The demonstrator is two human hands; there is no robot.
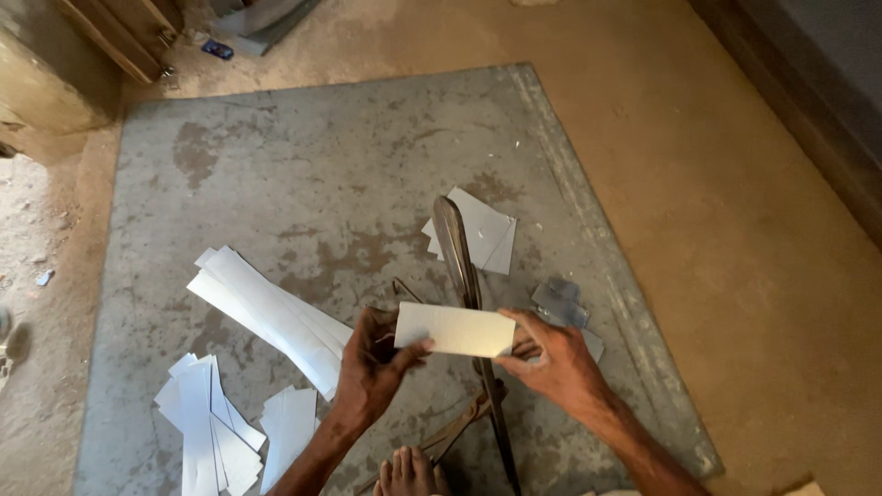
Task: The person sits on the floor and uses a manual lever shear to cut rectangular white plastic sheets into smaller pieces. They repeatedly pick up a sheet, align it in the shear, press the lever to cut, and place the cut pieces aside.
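Both my hands hold a small white rectangular sheet piece flat above large metal shears. My left hand pinches its left end between thumb and fingers. My right hand grips its right end. The shears' long dark blade stands upright on the grey metal floor sheet, running from the far end towards me. My bare toes rest at the bottom edge beside the shears' handles.
Long white strips lie to the left. More white cut pieces are piled at lower left. Cut rectangles lie beyond the blade, grey offcuts to its right. Brown dirt floor surrounds the sheet; wooden furniture stands top left.
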